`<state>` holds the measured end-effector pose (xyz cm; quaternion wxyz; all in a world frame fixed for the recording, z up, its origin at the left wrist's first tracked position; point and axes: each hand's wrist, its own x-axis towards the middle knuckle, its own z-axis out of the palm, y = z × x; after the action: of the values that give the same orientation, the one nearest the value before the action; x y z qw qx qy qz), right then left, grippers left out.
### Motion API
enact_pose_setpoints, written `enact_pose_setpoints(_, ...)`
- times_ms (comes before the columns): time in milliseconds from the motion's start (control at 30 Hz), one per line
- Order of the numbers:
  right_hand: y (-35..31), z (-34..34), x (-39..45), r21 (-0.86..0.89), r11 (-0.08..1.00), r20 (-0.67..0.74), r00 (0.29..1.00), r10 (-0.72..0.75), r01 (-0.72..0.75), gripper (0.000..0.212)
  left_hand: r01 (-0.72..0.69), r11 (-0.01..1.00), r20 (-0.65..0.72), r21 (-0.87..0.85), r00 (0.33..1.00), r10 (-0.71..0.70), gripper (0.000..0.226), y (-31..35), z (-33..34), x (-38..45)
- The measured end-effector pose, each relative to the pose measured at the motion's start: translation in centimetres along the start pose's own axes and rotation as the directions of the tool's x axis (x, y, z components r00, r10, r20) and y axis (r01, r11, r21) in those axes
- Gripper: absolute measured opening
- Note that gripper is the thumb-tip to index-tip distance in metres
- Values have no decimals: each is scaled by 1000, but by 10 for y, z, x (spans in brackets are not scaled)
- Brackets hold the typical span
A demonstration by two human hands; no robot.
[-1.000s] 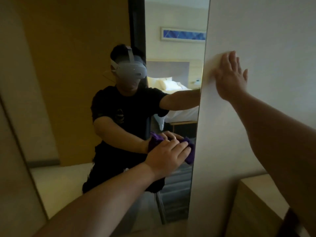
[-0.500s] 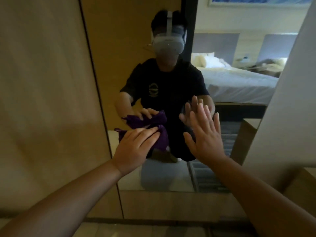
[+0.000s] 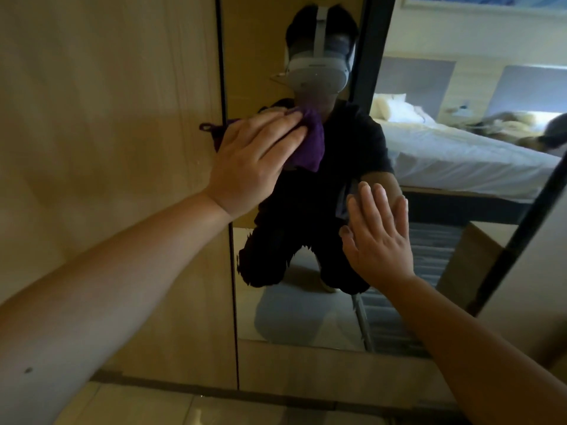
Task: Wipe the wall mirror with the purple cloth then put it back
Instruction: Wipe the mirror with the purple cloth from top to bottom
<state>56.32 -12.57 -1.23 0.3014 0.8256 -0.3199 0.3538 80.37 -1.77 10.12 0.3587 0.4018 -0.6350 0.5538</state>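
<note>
The tall wall mirror (image 3: 306, 317) fills the middle of the head view, set between a wooden panel and a pale wall. My left hand (image 3: 254, 161) presses the bunched purple cloth (image 3: 308, 145) flat against the glass near the mirror's left edge. A small loop of the cloth sticks out to the left over the wood. My right hand (image 3: 379, 237) rests with its palm flat and fingers spread on the glass, lower and to the right. The mirror reflects a person crouching, a headset, and a bed.
A wooden panel (image 3: 107, 148) stands left of the mirror. A pale wall (image 3: 540, 271) juts out on the right, with a wooden cabinet reflected beside it. A wooden baseboard (image 3: 306, 369) runs below the glass, with tiled floor (image 3: 184, 409) under it.
My left hand has carried the cloth up the glass along the mirror's left edge. My right hand, earlier on the pale wall, now lies flat on the mirror and has stayed there.
</note>
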Motion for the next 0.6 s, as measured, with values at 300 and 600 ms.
enact_pose_setpoints(300,2,22,0,14,999,-209,978,-25,29,60,-103,989,124,110,988,89,47,3,23,-36)
enact_pose_setpoints(600,5,29,1,41,997,-316,947,-49,65,64,-182,982,205,49,964,169,51,47,30,-174)
